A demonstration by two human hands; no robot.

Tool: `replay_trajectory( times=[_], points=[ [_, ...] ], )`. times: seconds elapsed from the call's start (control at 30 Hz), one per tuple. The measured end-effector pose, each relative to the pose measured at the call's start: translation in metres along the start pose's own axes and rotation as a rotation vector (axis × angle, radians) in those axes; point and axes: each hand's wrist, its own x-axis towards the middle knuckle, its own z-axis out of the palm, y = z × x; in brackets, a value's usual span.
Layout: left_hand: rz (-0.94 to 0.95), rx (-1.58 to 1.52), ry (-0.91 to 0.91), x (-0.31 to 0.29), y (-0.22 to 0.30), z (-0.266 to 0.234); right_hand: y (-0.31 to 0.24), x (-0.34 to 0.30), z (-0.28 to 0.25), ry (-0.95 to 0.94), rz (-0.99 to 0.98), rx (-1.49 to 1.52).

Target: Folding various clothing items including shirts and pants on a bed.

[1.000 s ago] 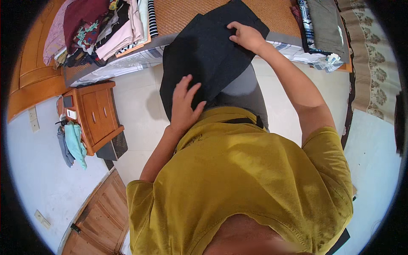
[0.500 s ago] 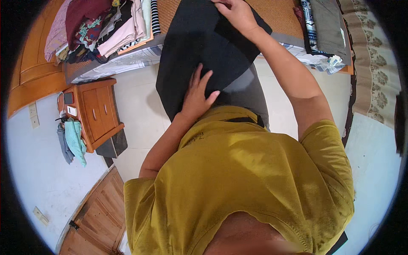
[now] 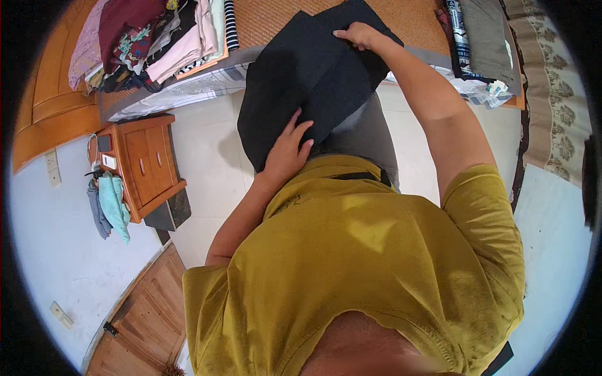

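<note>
A black garment (image 3: pixel 282 75) of plain cloth lies over my lap and reaches up onto the woven mat; I cannot tell its exact kind. Its far part is doubled over, leaving a diagonal edge across the middle. My left hand (image 3: pixel 290 147) rests on the near left part of the cloth with fingers spread. Near the far right part, my right hand (image 3: pixel 360 36) has its fingers curled against the cloth, the thumb side pointing left.
A bed with a woven mat (image 3: pixel 263 25) spans the far side. On it are a heap of clothes (image 3: pixel 157 37) at left and folded clothes (image 3: pixel 489 44) at right. A wooden bedside cabinet (image 3: pixel 147 166) stands at left; a patterned curtain (image 3: pixel 549 81) hangs at right.
My right hand has come nearer from the far edge, and the cloth's far part has been drawn back and folded over. My left hand stays nearly in place.
</note>
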Motion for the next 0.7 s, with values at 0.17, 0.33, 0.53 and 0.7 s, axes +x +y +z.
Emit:
replay_trajectory(
  times=[0.17, 0.33, 0.53, 0.7],
  points=[
    [0.273, 0.079, 0.054, -0.004, 0.005, 0.001, -0.012, -0.020, 0.001, -0.008, -0.014, 0.114],
    [0.280, -0.332, -0.189, 0.016, 0.028, 0.003, -0.005, -0.006, -0.005, -0.183, 0.009, 0.578],
    [0.365, -0.274, -0.025, 0.068, 0.047, 0.040, -0.053, -0.034, -0.005, -0.236, -0.071, 0.751],
    [0.296, 0.064, 0.551, 0.123, 0.011, 0.043, -0.148, -0.092, -0.043, -0.381, -0.582, 1.105]
  ],
)
